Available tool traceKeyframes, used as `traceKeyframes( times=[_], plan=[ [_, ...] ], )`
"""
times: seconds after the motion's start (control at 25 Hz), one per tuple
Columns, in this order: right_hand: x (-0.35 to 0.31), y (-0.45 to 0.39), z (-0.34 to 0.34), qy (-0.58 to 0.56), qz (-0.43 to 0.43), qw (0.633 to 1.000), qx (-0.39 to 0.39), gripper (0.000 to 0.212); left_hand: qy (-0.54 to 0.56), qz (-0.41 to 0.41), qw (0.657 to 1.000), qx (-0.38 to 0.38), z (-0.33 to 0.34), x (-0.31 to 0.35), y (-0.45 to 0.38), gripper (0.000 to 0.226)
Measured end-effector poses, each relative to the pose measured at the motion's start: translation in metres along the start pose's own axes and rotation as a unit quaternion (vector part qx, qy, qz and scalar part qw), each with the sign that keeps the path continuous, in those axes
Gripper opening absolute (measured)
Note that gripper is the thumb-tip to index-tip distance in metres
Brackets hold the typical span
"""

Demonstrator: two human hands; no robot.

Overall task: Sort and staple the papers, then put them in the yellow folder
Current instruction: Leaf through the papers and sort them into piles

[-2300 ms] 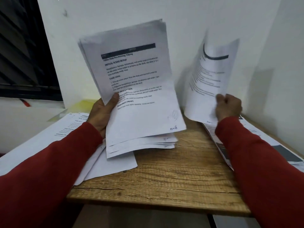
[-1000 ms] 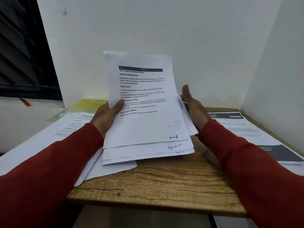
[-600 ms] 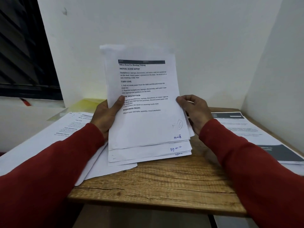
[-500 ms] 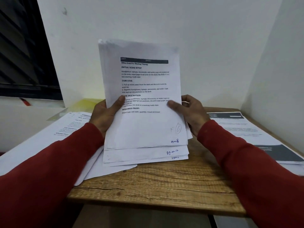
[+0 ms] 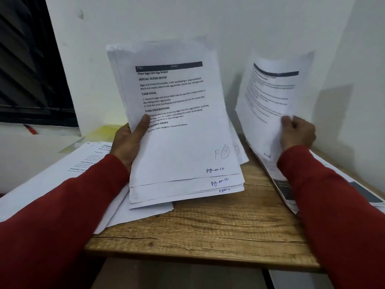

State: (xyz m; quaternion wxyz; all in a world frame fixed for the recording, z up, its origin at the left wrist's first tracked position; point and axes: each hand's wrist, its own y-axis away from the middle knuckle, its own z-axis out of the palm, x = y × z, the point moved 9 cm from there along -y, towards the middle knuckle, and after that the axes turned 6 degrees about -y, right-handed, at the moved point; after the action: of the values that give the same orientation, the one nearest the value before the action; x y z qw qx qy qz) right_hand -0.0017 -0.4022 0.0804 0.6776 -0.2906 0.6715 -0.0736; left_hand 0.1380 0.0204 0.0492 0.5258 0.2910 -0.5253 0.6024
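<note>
At the far left, a spread of printed sheets [image 5: 62,172] lies flat, hanging off the left edge of the wooden table [image 5: 208,232], with loose blank sheets fanned beside it; these look like a sorted pile, kept low and out of your way. Behind them, against the wall, a patch of yellow [image 5: 104,130] shows, probably the yellow folder, though most of it is hidden, waiting for the last step.

Your left hand [image 5: 129,142] grips the stack of papers [image 5: 177,122] at its left edge, thumb across the front and fingers behind. You hold it tilted upright, its bottom edge low over the table, so the page numbers handwritten at the lower right can be read; the front one reads 10, the next 12.

Your right hand [image 5: 295,134] pinches a single sheet [image 5: 270,97] by its lower right edge and holds it out to the side, clear of the stack and curling under its own weight. I judge it is headed for the right-hand pile [image 5: 364,192] lying flat beneath your forearm.

No stapler is in view, so sorting seems far from finished.
</note>
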Motion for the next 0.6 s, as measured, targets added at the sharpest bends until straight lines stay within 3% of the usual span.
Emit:
traceKeyframes(
  times=[0.08,0.12,0.28,0.36,0.44,0.6],
  plan=[
    [0.011,-0.005,-0.008,0.007,0.021,1.000,0.009,0.037,0.016,0.009,1.000,-0.005,0.002,0.003,0.001,0.016],
    [0.012,0.000,0.002,-0.018,0.033,0.999,-0.026,0.034,0.019,0.010,1.000,-0.004,0.002,0.004,0.001,0.015],
    [-0.028,0.057,0.070,-0.133,0.018,0.955,-0.265,0.018,0.028,-0.011,0.999,0.014,-0.007,-0.005,-0.004,0.021],
    [-0.050,0.086,0.088,-0.210,0.028,0.917,-0.337,0.010,0.024,-0.016,0.999,0.022,-0.011,-0.010,-0.007,0.021],
    [-0.058,0.103,0.094,-0.277,0.062,0.885,-0.370,0.008,0.008,-0.023,0.999,0.039,-0.016,-0.014,-0.009,0.019],
    [-0.052,0.121,0.101,-0.310,0.112,0.857,-0.396,0.019,-0.017,-0.022,0.998,0.047,-0.019,-0.017,-0.011,0.019]
  ],
)
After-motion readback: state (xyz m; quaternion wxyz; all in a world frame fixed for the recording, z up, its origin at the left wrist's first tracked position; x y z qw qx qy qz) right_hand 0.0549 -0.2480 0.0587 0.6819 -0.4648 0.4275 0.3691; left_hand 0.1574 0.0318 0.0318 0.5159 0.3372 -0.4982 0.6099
